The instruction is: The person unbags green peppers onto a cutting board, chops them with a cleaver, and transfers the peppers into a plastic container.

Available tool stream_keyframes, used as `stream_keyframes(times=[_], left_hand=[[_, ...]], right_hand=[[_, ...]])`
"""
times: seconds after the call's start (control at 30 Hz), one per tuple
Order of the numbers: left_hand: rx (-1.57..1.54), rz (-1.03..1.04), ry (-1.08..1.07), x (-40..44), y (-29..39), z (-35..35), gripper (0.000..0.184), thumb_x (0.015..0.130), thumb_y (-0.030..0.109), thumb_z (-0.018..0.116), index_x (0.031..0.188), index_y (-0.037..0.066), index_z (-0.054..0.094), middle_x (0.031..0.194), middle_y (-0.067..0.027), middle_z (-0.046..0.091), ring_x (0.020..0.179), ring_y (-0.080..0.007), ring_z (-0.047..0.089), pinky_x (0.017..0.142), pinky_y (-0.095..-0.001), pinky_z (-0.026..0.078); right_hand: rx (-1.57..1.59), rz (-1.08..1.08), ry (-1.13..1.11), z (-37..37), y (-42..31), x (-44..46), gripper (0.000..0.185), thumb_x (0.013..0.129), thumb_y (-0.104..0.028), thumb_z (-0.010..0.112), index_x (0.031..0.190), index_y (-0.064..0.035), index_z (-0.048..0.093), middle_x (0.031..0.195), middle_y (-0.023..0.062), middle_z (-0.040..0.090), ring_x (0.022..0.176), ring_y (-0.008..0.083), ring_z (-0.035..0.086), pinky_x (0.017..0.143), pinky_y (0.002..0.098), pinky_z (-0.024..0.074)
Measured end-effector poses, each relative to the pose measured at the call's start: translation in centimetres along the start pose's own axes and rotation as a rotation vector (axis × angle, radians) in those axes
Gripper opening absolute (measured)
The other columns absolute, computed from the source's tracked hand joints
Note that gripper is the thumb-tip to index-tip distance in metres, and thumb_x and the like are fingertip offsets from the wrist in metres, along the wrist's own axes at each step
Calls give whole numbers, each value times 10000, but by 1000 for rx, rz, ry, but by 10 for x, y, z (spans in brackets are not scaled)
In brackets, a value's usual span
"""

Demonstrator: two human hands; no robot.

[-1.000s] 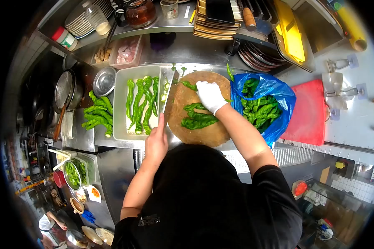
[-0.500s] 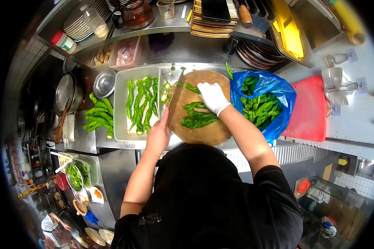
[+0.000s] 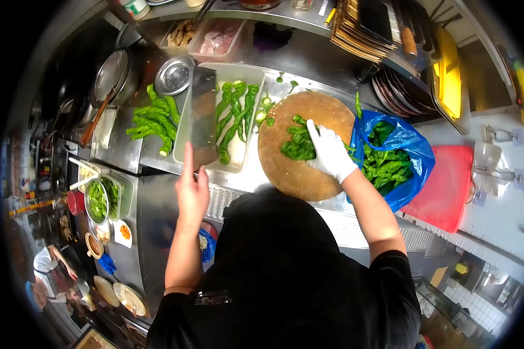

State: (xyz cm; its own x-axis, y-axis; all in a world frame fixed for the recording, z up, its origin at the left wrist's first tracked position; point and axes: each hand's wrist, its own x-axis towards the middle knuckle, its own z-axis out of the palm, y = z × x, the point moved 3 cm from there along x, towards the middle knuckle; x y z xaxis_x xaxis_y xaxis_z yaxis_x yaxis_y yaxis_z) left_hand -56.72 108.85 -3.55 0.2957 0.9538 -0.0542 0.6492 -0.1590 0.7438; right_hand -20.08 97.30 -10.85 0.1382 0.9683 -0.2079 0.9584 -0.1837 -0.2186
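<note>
My left hand grips a cleaver, whose broad blade stands over the left part of a plastic tub and hides some of it. Several long green peppers lie in that tub. On the round wooden chopping board my right hand, in a white glove, presses its fingers around a bunch of green peppers. Part of the bunch is hidden by the glove. Just right of the board, a blue plastic bag gapes, full of more green peppers.
Left of the tub are a pile of green peppers and a metal bowl. Pepper trimmings lie between tub and board. A red cutting board is at the right. Another person stands at the lower left.
My left hand has moved left with the cleaver, off the board and over the tub. My right hand has gathered the peppers together on the board. The view has shifted and turned.
</note>
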Motion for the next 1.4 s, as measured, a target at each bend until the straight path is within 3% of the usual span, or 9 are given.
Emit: stream_keyframes(times=[0.03, 0.23, 0.37, 0.53, 0.83, 0.97, 1.17, 1.3, 1.4], left_hand=[[-66, 82, 107, -3, -2, -6, 762, 1039, -22, 597, 1715, 221, 342, 935, -132, 747, 749, -89, 564, 711, -292, 527], [-157, -200, 206, -27, -39, -52, 756, 1048, -33, 591, 1721, 190, 327, 1238, -201, 793, 1065, -149, 740, 913, -298, 563], [-137, -121, 328, -50, -63, -68, 786, 1051, -41, 580, 1734, 233, 307, 1057, -65, 770, 640, -30, 505, 568, -241, 469], [-235, -263, 377, -67, -65, -80, 787, 1055, -32, 579, 1740, 216, 283, 1088, -101, 785, 617, -40, 522, 564, -239, 475], [-176, -288, 419, -97, -77, -83, 749, 1043, -42, 601, 1717, 120, 317, 1152, -191, 794, 752, -140, 710, 684, -286, 566], [-146, -290, 435, -106, -76, -75, 725, 1021, -50, 636, 1686, 60, 371, 1121, -238, 788, 1005, -251, 770, 862, -331, 581], [-97, -235, 373, -95, -79, -66, 746, 1010, -37, 648, 1691, 81, 369, 1057, -240, 796, 764, -182, 692, 737, -313, 563], [-135, -182, 333, -72, -74, -60, 758, 1015, -29, 629, 1704, 118, 352, 1045, -203, 799, 655, -100, 570, 641, -280, 514], [-147, -75, 276, -51, -64, -52, 758, 1038, -18, 599, 1722, 161, 325, 1064, -139, 797, 642, -47, 544, 608, -256, 492]], right_hand=[[-27, 37, -38, -2, 3, 6, 1189, 736, -321, 900, 1685, -10, 254, 1445, 316, 562, 1288, 458, 588, 1089, 514, 514], [-41, 48, 6, 6, 20, 33, 980, 802, -274, 797, 1622, 41, 363, 1239, 286, 666, 1119, 457, 674, 953, 516, 581], [10, -20, 99, -23, 12, 45, 897, 803, -217, 781, 1588, 41, 430, 1193, 295, 684, 1094, 463, 682, 961, 508, 576], [81, -705, 376, -119, -84, 103, 935, 751, -75, 810, 1605, -19, 433, 1137, 207, 683, 1010, 415, 659, 928, 513, 544], [-248, -1249, -11, -28, -211, 210, 1020, 702, -41, 812, 1641, -171, 435, 1281, 123, 645, 1209, 350, 617, 1093, 487, 487], [-391, -884, -638, 48, -210, 210, 1053, 789, -460, 858, 1692, -210, 377, 1744, 177, 348, 1602, 415, 329, 1320, 522, 259], [232, -674, -136, -10, -194, 145, 565, 873, -60, 608, 1436, -38, 644, 1362, 221, 692, 1212, 387, 683, 1056, 450, 557], [484, -417, -600, -3, -123, 100, 457, 890, -1, 594, 1321, -43, 738, 1168, 201, 766, 1066, 336, 733, 1005, 373, 580], [821, -337, -415, 57, -73, 96, 364, 1000, -42, 593, 1337, -33, 729, 1178, 168, 773, 1065, 264, 726, 986, 347, 567]])
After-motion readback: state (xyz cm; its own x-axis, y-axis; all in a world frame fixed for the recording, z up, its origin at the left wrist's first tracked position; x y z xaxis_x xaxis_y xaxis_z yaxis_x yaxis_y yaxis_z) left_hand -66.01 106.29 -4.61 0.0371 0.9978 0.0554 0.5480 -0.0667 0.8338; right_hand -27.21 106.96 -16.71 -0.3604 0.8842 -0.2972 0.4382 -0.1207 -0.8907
